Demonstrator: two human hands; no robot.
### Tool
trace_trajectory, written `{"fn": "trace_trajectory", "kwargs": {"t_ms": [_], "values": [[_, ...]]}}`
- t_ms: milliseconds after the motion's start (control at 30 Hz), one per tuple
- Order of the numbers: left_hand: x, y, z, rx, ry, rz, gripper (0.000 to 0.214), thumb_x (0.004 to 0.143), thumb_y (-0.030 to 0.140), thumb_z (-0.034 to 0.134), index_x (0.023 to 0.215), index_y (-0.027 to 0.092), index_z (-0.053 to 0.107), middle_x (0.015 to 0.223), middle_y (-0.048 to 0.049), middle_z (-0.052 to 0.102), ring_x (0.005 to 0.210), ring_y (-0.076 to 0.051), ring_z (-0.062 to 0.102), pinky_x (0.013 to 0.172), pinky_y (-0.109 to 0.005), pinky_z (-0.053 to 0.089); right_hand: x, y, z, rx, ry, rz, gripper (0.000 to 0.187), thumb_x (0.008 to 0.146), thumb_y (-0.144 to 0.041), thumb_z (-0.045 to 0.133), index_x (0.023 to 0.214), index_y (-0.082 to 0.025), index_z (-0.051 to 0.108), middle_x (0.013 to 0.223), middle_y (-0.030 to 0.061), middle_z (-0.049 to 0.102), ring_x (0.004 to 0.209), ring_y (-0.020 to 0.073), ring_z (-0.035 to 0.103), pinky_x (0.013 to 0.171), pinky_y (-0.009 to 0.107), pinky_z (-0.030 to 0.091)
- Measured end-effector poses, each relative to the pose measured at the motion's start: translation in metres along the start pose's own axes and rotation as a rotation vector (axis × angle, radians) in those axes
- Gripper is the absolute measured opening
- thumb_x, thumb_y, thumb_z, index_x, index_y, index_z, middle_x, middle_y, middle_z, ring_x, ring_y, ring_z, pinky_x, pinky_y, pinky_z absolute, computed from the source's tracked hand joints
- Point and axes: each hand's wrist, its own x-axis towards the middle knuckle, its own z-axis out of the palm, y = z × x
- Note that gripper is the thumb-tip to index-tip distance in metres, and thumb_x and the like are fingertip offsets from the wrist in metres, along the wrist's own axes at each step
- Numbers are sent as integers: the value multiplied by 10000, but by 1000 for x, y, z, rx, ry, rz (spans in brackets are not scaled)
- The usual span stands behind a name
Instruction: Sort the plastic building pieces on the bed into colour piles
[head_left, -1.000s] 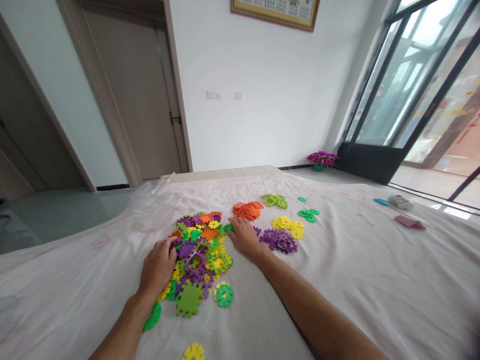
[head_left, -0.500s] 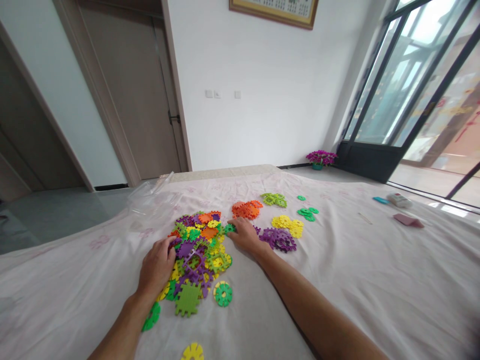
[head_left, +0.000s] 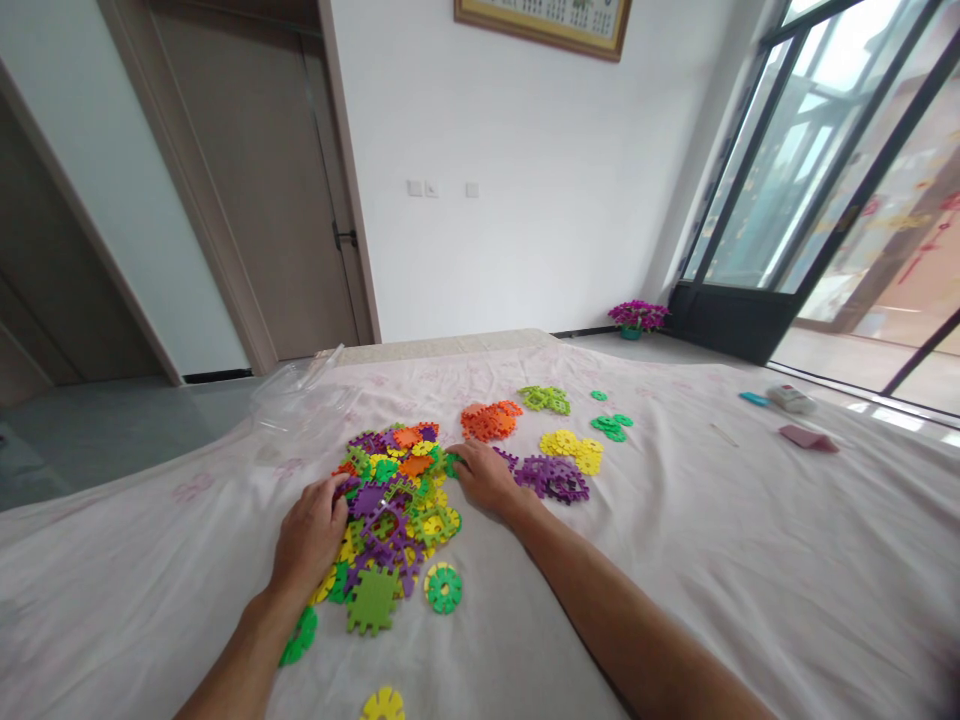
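Note:
A mixed pile of plastic interlocking building pieces (head_left: 386,530) lies on the bed-like cloth surface, in purple, green, yellow and orange. My left hand (head_left: 313,525) rests against the pile's left edge, its fingertips partly hidden by a purple piece. At the pile's upper right, my right hand (head_left: 484,475) has its fingertips closed on a green notched disc (head_left: 452,465). Beyond that hand lie sorted groups: orange pieces (head_left: 490,421), light green pieces (head_left: 545,399), yellow discs (head_left: 571,450), purple pieces (head_left: 553,478) and green discs (head_left: 613,427).
Loose discs lie near me, one yellow (head_left: 383,704) and one green over yellow (head_left: 444,588). A clear plastic bag (head_left: 296,400) sits behind the pile at left. Far right are a pink item (head_left: 808,439), a white box-like item (head_left: 791,399) and a blue item (head_left: 753,399).
The whole view has shifted slightly left. My right fingers have moved a little closer in over the green disc, covering more of it. My left hand stays by the pile.

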Motion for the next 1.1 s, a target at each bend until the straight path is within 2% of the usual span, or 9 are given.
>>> {"fn": "trace_trajectory", "kwargs": {"t_ms": [167, 367, 667, 900, 1100], "values": [[0, -1, 1, 5, -16, -7, 387, 908, 282, 352, 1214, 198, 574, 1202, -83, 616, 1142, -208, 562, 1013, -351, 416, -2, 4, 4, 67, 89, 1, 258, 874, -187, 535, 1092, -235, 664, 1045, 48, 679, 986, 183, 592, 889, 262, 407], [0, 1, -1, 10, -12, -2, 390, 912, 297, 344, 1212, 200, 572, 1214, -81, 616, 1142, -208, 566, 1009, -349, 419, -1, 16, -2, 232, 307, 111, 234, 854, -203, 537, 1036, -211, 684, 1019, 53, 697, 935, 187, 621, 866, 285, 445], [-1, 5, -4, 21, -9, -5, 387, 913, 299, 336, 1196, 193, 577, 1205, -82, 622, 1147, -209, 566, 1002, -345, 423, -2, 57, -23, 379, 539, 408, 308, 790, -314, 528, 989, -171, 714, 831, 33, 710, 710, 171, 604, 706, 282, 462], [0, 4, -4, 11, -13, -6, 385, 917, 301, 336, 1203, 192, 571, 1207, -84, 616, 1150, -215, 560, 1002, -360, 423, -1, 71, -45, 524, 619, 448, 380, 755, -367, 534, 997, -132, 710, 773, 49, 704, 660, 166, 597, 636, 266, 462], [0, 1, -1, 15, -13, 8, 383, 918, 309, 335, 1197, 197, 573, 1217, -78, 618, 1157, -211, 561, 1005, -350, 423, -7, 106, -67, 543, 699, 575, 477, 723, -408, 558, 1078, -115, 683, 721, 46, 689, 631, 178, 615, 620, 286, 483]]}}
